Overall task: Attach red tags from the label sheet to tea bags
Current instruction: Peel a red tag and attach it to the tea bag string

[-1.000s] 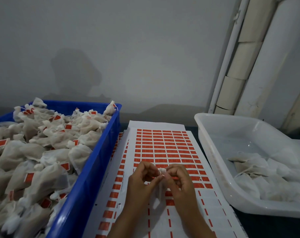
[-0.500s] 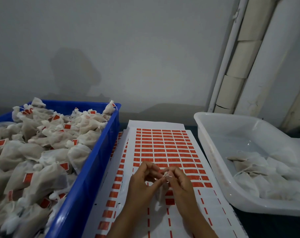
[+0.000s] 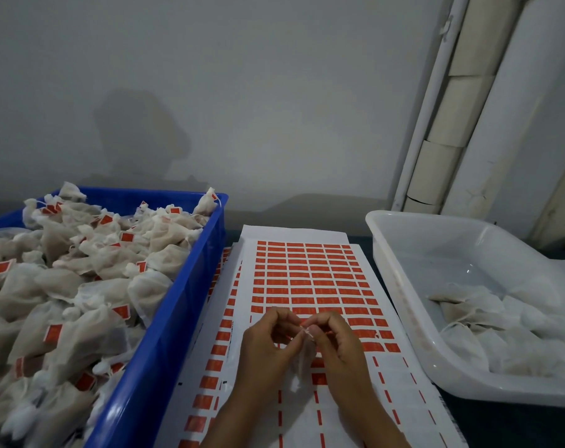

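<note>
Fingers (image 3: 294,328) of both hands meet above the label sheet (image 3: 310,279), pinching a small red tag (image 3: 304,324) at the top of a tea bag (image 3: 302,363), which hangs between the left hand (image 3: 268,347) and right hand (image 3: 337,345). Blue crate (image 3: 177,318) of tagged bags sits left; white tub (image 3: 400,273) of untagged bags sits right.

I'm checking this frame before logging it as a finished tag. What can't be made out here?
- Head view: the red tag is a sliver between the fingertips; whether it is stuck on yet is hidden.
- The tea bag is mostly covered by the left hand and right hand.
- The print on the label sheet is too small to read.
- The blue crate is cut off by the left edge.
</note>
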`<state>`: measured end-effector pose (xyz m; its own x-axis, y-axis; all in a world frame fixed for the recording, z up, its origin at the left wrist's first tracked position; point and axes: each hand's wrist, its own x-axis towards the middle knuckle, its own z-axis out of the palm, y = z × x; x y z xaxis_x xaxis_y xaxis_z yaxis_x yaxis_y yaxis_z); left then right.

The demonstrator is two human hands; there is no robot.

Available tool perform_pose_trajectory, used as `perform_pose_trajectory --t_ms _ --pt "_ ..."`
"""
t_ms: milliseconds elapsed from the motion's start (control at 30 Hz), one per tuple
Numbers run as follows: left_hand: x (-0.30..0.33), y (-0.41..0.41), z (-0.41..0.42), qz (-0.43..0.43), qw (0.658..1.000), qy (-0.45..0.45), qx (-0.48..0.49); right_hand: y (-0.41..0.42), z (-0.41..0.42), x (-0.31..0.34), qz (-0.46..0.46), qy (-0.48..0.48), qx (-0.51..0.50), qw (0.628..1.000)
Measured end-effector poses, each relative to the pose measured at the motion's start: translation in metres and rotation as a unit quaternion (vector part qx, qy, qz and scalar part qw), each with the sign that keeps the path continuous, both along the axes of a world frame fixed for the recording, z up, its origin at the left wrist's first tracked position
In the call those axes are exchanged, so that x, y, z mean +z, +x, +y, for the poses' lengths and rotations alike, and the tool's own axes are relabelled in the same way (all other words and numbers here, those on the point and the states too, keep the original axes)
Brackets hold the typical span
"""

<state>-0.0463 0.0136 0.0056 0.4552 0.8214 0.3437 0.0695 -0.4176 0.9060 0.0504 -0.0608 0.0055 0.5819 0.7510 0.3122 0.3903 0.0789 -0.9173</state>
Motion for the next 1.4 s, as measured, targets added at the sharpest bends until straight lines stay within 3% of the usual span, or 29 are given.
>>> perform_pose_trajectory --t_ms 200,600,967,1400 --pt "0.0002 -0.0008 0.0004 0.01 1.0 0.016 0.02 -0.0007 -0.0012 0.0009 -0.037 -0.004 0.016 0.999" --pt "0.0005 -0.0014 0.0015 0.0 1.0 0.007 -0.004 0.002 -0.0035 0.0049 0.023 -0.004 0.004 1.0" --pt "0.0008 -0.0031 0.0001 0.008 1.0 -0.016 -0.011 0.005 -0.0065 0.0076 -0.019 -0.022 0.016 0.999" --pt "0.0023 -0.0076 0.0044 0.087 0.993 0.085 0.008 0.0074 -0.0089 0.0042 -0.102 -0.058 0.022 0.993"
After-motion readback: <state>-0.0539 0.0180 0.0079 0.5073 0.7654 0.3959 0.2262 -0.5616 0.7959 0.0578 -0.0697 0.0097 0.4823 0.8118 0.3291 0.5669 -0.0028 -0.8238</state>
